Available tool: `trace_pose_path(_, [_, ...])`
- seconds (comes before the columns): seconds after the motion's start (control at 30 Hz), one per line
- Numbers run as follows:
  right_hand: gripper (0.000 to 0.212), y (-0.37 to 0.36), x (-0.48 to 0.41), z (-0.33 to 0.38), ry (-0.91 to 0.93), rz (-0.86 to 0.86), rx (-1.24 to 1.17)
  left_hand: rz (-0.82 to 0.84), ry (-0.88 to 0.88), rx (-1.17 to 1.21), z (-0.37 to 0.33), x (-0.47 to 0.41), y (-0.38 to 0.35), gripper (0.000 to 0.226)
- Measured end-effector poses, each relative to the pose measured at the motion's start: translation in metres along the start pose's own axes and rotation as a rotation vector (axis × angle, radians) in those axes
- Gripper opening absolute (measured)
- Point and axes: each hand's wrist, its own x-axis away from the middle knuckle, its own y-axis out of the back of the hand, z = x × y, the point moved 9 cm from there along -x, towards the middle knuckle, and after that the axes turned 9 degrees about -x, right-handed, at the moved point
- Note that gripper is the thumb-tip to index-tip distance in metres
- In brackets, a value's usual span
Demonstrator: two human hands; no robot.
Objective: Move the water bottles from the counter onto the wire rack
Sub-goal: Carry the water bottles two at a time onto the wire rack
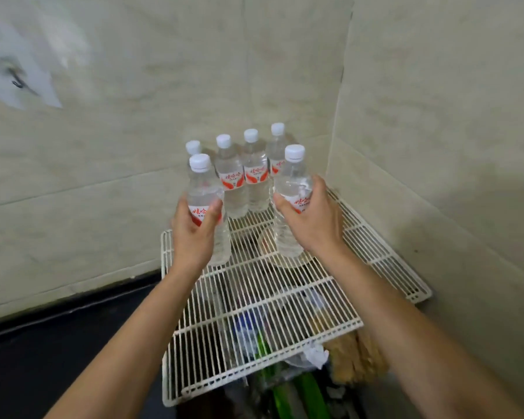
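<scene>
While four capped water bottles stand upright in a row at the back of the white wire rack (285,294), close to the tiled wall (133,146), two more are held in front of them, one in each hand. The row comprises the far-left bottle (193,147), largely hidden behind the left-hand bottle, the second bottle (231,176), the third bottle (255,173) and the fourth bottle (276,149), standing close together. The left hand (194,234) is closed round the labelled middle of the left-hand bottle (204,189), thumb in front and fingers wrapped behind; this bottle is upright at the rack's left edge, and whether its base touches the wires cannot be told. The right hand (315,219) grips the right-hand bottle (294,182) likewise at the label, the thumb on its near side; its base appears just above or on the wires. Each bottle is clear, with a white cap and a red and white label. Beneath the rack, blurred items show through the grid, among them something green (285,394). A dark counter (43,343) lies to the left.
</scene>
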Motion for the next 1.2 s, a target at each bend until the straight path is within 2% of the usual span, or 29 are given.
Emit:
trace_pose_path(0.23, [0.077, -0.072, -0.051, -0.020, -0.035, 0.210, -0.273, -0.068, 0.126, -0.051, 0.032, -0.040, -0.007, 0.030])
trace_pose_path(0.3, [0.077, -0.089, -0.054, -0.017, -0.016, 0.219, -0.296, -0.062, 0.112, -0.066, 0.037, -0.049, -0.010, 0.039])
trace_pose_path(0.5, [0.072, -0.121, -0.050, -0.003, 0.041, 0.157, -0.297, -0.002, 0.063, -0.068, 0.043, -0.059, -0.021, 0.045])
trace_pose_path(0.57, [0.078, -0.125, -0.047, -0.007, 0.034, 0.179, -0.263, -0.001, 0.049, -0.056, 0.047, -0.058, -0.019, 0.046])
trace_pose_path(0.67, [0.092, -0.133, -0.038, -0.022, 0.017, 0.355, -0.129, 0.089, -0.007, -0.097, 0.048, -0.056, -0.020, 0.047])
trace_pose_path(0.77, [0.089, -0.148, -0.019, -0.047, -0.044, 0.604, -0.012, 0.234, -0.008, -0.165, 0.067, -0.052, -0.023, 0.072])
trace_pose_path(0.83, [0.085, -0.154, -0.011, -0.059, -0.064, 0.667, 0.017, 0.296, 0.045, -0.231, 0.088, -0.050, -0.026, 0.073])
trace_pose_path(0.93, [0.073, -0.156, -0.011, -0.070, -0.062, 0.610, 0.056, 0.340, 0.120, -0.305, 0.109, -0.041, -0.032, 0.057])
trace_pose_path(1.0, [0.068, -0.156, -0.012, -0.073, -0.065, 0.552, 0.081, 0.330, 0.135, -0.308, 0.118, -0.037, -0.035, 0.055])
trace_pose_path(1.2, [0.076, -0.169, -0.022, -0.063, -0.029, 0.479, 0.127, 0.242, 0.169, -0.318, 0.129, -0.030, -0.036, 0.052])
